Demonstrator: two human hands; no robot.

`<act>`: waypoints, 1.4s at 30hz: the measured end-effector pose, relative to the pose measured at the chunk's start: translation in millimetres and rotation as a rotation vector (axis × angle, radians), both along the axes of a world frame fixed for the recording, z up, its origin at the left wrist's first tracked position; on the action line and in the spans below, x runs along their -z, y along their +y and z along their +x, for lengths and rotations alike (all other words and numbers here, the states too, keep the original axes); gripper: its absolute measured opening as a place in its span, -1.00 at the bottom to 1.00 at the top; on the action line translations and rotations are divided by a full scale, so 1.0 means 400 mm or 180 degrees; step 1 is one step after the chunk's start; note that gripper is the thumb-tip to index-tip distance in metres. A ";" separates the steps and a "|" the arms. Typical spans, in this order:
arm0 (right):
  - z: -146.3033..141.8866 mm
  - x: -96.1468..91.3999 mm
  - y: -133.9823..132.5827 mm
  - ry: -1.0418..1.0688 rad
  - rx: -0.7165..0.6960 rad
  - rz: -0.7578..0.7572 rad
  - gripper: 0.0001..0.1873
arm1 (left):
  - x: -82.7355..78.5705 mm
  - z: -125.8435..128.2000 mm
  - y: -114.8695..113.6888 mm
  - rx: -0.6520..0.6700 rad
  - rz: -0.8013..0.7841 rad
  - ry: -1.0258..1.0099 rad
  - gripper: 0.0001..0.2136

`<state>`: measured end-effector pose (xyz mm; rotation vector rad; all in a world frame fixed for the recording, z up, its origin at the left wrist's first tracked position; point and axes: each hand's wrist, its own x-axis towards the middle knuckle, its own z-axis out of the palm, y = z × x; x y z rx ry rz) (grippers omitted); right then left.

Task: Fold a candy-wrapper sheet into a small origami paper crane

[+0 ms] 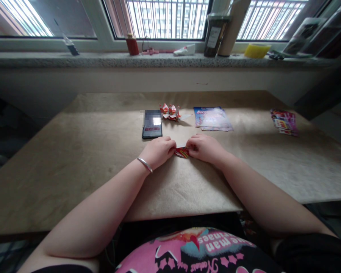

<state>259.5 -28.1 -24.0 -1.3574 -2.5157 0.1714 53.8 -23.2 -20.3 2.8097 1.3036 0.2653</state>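
Between my two hands is a small piece of folded red and yellow printed paper (pixel 182 152), low over the tabletop. My left hand (pixel 160 149), with a silver bangle on its wrist, pinches the paper's left end. At the other end, the fingers of my right hand (pixel 204 147) are closed on it. A phone (pixel 152 131) with a lit screen lies just beyond my left hand. Past the folded paper sit red and white folded paper pieces (pixel 170 111), standing up from the table. My fingertips hide both ends of the paper.
Blue and pink printed sheets (pixel 213 118) lie stacked beyond my right hand. More colourful printed strips (pixel 284 122) are at the table's right. On the windowsill (pixel 102 60) stand a red bottle (pixel 132 45), a dark lidded container (pixel 214 38) and a yellow tape roll (pixel 257 50).
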 end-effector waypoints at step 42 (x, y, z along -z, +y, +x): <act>-0.012 0.026 0.006 0.0834 -0.0068 -0.0345 -0.97 | 0.027 0.006 0.012 0.0067 -0.0426 -0.0880 -0.90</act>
